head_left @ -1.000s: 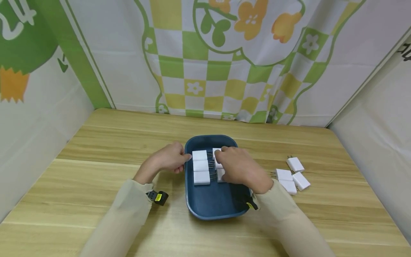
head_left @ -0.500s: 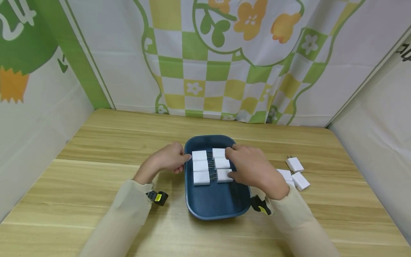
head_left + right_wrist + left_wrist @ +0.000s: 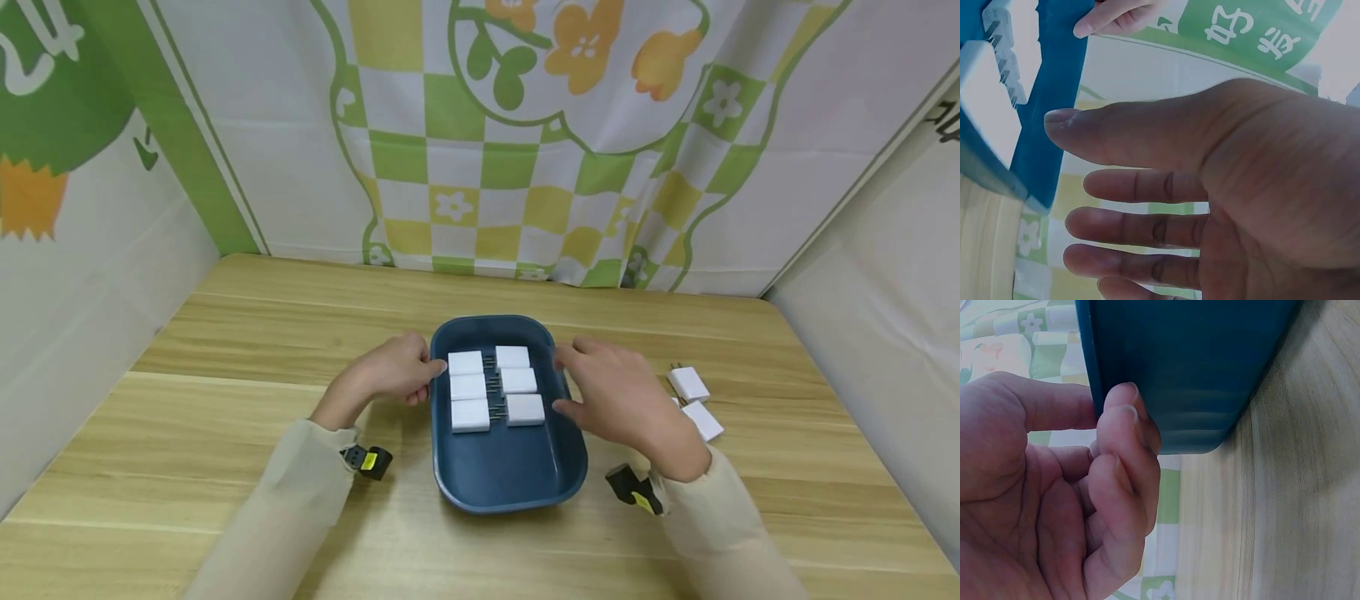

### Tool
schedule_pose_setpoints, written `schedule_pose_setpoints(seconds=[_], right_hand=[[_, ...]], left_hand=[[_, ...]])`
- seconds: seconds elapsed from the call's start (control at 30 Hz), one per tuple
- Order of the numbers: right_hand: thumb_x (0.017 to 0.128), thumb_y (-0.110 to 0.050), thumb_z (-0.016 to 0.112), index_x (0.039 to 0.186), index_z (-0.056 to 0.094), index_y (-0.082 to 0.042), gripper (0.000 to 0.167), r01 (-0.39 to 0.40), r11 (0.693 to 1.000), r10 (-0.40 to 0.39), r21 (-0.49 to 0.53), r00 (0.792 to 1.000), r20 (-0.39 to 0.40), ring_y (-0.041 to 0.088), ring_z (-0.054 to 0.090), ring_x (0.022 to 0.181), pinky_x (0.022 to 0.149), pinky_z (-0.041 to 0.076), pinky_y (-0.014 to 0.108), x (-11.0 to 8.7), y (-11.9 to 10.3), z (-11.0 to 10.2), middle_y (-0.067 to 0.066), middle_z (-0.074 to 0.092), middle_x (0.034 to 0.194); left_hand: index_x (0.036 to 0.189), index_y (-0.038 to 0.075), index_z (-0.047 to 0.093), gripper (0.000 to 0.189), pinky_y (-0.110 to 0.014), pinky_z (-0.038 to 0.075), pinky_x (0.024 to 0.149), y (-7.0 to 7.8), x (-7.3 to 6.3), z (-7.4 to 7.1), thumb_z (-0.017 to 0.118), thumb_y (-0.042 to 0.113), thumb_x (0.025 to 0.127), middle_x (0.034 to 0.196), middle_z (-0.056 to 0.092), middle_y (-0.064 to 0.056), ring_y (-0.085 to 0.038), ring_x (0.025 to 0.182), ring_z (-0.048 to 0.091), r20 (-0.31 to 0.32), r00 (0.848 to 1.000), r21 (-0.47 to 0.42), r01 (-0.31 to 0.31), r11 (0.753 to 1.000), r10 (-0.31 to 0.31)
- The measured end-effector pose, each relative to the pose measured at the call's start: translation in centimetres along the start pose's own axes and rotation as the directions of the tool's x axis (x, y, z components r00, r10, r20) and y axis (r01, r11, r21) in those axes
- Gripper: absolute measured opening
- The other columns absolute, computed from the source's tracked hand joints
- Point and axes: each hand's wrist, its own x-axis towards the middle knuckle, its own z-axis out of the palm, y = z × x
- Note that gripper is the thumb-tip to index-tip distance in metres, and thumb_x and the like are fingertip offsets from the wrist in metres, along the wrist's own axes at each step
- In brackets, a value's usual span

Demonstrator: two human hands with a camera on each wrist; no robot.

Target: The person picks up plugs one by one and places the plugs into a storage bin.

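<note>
A dark blue tray (image 3: 510, 475) holds white plug chargers in two columns of three. The left column (image 3: 468, 387) and the right column (image 3: 519, 381) have their metal prongs facing each other. My left hand (image 3: 393, 368) grips the tray's left rim, thumb over the edge and fingers curled against the outer wall (image 3: 1197, 375), as the left wrist view shows. Over the tray's right rim is my right hand (image 3: 618, 396), with nothing in it. Its fingers (image 3: 1129, 226) are extended and apart in the right wrist view, and chargers (image 3: 988, 100) sit beyond the thumb.
To the right on the wooden table (image 3: 300, 517) lie loose white chargers, one (image 3: 688, 383) with prongs pointing away and another (image 3: 703, 421) nearer. My right hand and wrist hide others beside them. A patterned curtain (image 3: 510, 167) hangs behind the table's back edge.
My right hand has drawn back rightward from the right column of chargers to the tray's right rim, uncovering them. The left hand keeps its place on the tray.
</note>
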Motion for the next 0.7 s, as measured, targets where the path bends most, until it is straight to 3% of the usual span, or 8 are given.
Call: schedule_pose_setpoints(seconds=[0.33, 0.7], right_hand=[[0.081, -0.03, 0.087, 0.108, 0.068, -0.009, 0.039, -0.048, 0.998, 0.049, 0.037, 0.999, -0.013, 0.019, 0.059, 0.069, 0.06, 0.048, 0.039, -1.2, 1.6, -0.1, 0.003, 0.063, 0.095], [0.087, -0.029, 0.081, 0.112, 0.066, -0.008, 0.036, -0.163, 0.98, 0.159, 0.114, 0.986, 0.046, 0.029, 0.066, 0.091, 0.072, 0.05, 0.052, -1.7, 4.6, -0.6, 0.007, 0.067, 0.104]], left_hand=[[0.066, 0.002, 0.064, 0.043, -0.023, 0.041, 0.05, -0.1, 0.0, 0.0, 0.053, 0.015, 0.106, 0.056, 0.058, -0.004, -0.015, 0.048, 0.054, 0.0, 1.0, 0.004, 0.001, 1.0, -0.001], [0.066, 0.002, 0.065, 0.043, -0.023, 0.041, 0.05, 0.0, 0.0, 0.0, 0.053, 0.015, 0.105, 0.056, 0.058, -0.004, -0.015, 0.048, 0.053, 0.002, 1.0, 0.006, 0.005, 1.0, -0.005]])
